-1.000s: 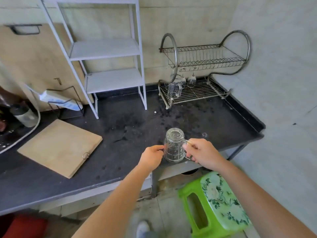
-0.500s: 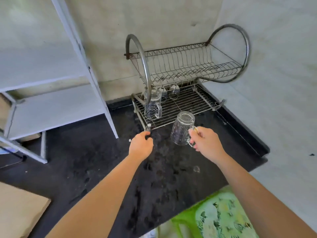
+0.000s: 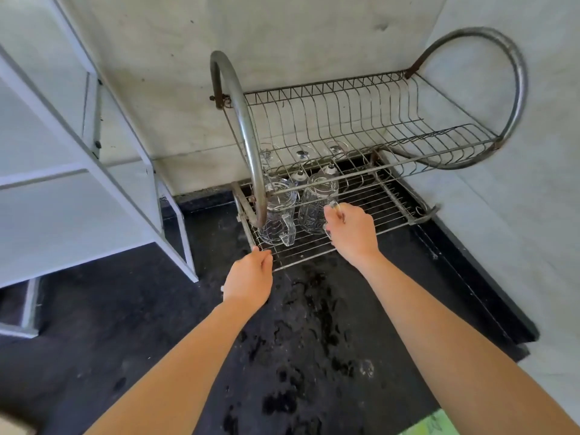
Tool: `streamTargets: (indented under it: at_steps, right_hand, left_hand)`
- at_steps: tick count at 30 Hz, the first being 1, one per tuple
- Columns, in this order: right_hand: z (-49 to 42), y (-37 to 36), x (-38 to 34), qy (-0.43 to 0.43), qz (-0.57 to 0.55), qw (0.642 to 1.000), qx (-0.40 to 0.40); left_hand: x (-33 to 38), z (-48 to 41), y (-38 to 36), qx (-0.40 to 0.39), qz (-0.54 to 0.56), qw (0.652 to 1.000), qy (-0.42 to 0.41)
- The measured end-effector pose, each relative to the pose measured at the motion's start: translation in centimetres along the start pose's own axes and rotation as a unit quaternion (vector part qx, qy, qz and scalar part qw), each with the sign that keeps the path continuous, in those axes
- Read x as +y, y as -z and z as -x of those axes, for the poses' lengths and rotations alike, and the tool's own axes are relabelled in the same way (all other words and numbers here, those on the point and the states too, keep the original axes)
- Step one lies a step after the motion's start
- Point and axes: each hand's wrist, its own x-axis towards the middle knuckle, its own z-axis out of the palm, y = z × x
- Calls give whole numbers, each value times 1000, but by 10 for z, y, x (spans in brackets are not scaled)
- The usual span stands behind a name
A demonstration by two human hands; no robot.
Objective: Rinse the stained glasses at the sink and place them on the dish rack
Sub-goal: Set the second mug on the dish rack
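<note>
A two-tier metal dish rack (image 3: 408,208) stands in the back right corner of the black counter. My right hand (image 3: 351,230) grips the handle of a clear glass mug (image 3: 314,205), held upside down on the rack's lower tier. A second clear mug (image 3: 277,215) stands upside down just to its left, beside the rack's left hoop. Several upturned stemmed glasses (image 3: 301,155) sit behind them. My left hand (image 3: 249,279) hovers with curled fingers at the rack's front left corner, holding nothing.
The black counter (image 3: 314,324) in front of the rack is wet with splashes. A white shelf unit (image 3: 78,189) stands at the left, its leg close to the rack. Grey walls close in behind and at the right. A green stool's edge (image 3: 430,423) shows at the bottom.
My right hand has carried the mug forward from above the counter onto the rack's lower tier beside the other mug. My left hand let go of it earlier and moved up to the rack's corner.
</note>
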Motion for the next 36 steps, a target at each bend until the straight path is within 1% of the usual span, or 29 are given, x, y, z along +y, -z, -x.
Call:
streamTargets:
  at_steps: [11,14,18,25,30,32,36]
  right_hand:
    - [-10,-26,-2,-16,21,1000,-2]
    - [-10,-27,-2,-28,28,999,-1]
    - [-10,-26,-2,-38,41,998,-21]
    - [-3,-21,2,-64,23,996,-57]
    - [24,-12,9,-81,2,996,-26]
    - [43,-14,9,-75,-17,996,-41]
    - [87,-31,0,-29,-30,994,-99]
  left_hand:
    - [-8,-8,-4,-22,4,1000,20]
    - [-7,-7,-4,-13,5,1000,14]
    - [-6,-5,-4,-4,4,1000,9]
    - [-6,-1,-5,9,21,1000,5]
    - [-8,18,-2,47,59,997,6]
    - [-11,32,1,60,68,996,11]
    - [-24,70,7,88,68,993,38]
